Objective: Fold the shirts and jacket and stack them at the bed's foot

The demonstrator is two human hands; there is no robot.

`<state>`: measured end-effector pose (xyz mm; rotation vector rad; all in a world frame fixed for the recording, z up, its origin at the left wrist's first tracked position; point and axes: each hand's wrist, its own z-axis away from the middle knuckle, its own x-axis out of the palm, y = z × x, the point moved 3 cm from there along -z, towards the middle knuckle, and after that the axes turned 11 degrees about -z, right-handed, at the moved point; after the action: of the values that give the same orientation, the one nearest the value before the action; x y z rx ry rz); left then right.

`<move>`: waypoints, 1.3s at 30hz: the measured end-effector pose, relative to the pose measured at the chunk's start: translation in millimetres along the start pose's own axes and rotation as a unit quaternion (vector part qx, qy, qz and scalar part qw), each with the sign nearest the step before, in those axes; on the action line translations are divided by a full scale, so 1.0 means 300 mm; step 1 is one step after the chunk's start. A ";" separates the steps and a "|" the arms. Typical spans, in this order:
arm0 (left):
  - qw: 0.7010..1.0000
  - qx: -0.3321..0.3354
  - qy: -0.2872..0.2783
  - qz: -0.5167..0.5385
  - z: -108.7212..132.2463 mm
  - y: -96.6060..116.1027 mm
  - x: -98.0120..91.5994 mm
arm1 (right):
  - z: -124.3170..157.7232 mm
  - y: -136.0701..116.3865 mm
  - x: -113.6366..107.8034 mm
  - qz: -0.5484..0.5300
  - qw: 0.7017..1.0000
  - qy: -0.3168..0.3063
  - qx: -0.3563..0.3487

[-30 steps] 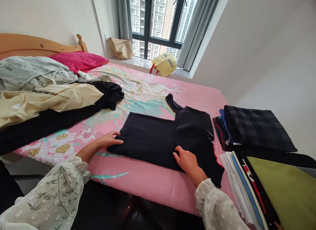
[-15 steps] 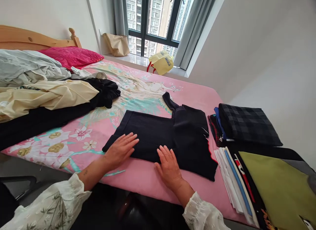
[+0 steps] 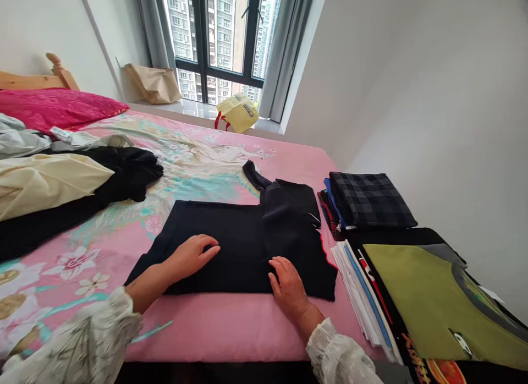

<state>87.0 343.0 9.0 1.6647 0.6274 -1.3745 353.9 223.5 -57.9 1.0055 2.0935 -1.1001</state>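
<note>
A black garment [image 3: 247, 241] lies partly folded on the pink flowered bed sheet [image 3: 231, 329] near the front edge. My left hand [image 3: 192, 256] rests flat on its left half, fingers stretched toward the right. On the garment's lower right part lies my right hand [image 3: 289, 288], palm down with fingers spread. Both hands are open and hold nothing.
A stack of folded clothes topped by an olive-green shirt [image 3: 433, 301] sits at the right, with a dark plaid folded pile [image 3: 369, 199] behind it. Unfolded cream and black clothes [image 3: 61, 180] are heaped at the left. A yellow bag [image 3: 238, 112] and a brown paper bag [image 3: 154, 84] stand on the window sill.
Both hands have slid along the black garment, pressing it flat; the left hand moved from its left edge onto its middle. The view has swung to the right.
</note>
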 end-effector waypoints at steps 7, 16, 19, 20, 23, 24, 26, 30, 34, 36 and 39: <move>1.000 -0.018 0.005 0.012 -0.558 0.173 0.065 | 0.025 0.018 0.043 0.021 1.000 -0.003 0.008; 0.984 0.132 0.053 -0.107 -1.044 0.379 0.176 | 0.010 0.060 0.056 -0.022 0.999 0.012 0.032; 0.964 0.201 0.040 -0.168 -1.118 0.416 0.181 | 0.020 0.083 0.073 -0.046 0.998 0.015 0.052; 0.957 0.215 0.042 -0.190 -1.131 0.424 0.177 | 0.021 0.086 0.075 -0.053 0.997 0.014 0.061; 0.936 0.240 0.059 -0.252 -1.132 0.432 0.133 | 0.014 0.083 0.060 -0.070 0.994 -0.003 0.084; 0.929 0.246 0.066 -0.270 -1.119 0.431 0.106 | 0.008 0.079 0.050 -0.074 0.993 -0.012 0.087; 0.914 0.257 0.080 -0.304 -1.073 0.425 0.031 | -0.002 0.071 0.032 -0.077 0.993 -0.032 0.088; 0.881 0.278 0.133 -0.360 -0.920 0.424 -0.174 | -0.005 0.058 0.015 -0.061 0.994 -0.052 0.081; 0.859 0.273 0.220 -0.373 -0.715 0.445 -0.372 | 0.002 0.042 0.020 -0.030 0.996 -0.058 0.064; 0.870 0.262 0.240 -0.342 -0.599 0.445 -0.444 | 0.001 0.032 0.020 -0.014 0.996 -0.068 0.062; 0.887 0.277 0.237 -0.285 -0.403 0.409 -0.503 | -0.005 0.014 0.015 0.010 0.994 -0.090 0.066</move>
<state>209.3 406.0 191.9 2.4495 1.1555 -1.6641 354.6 228.0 -62.5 0.9474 1.8839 -1.2845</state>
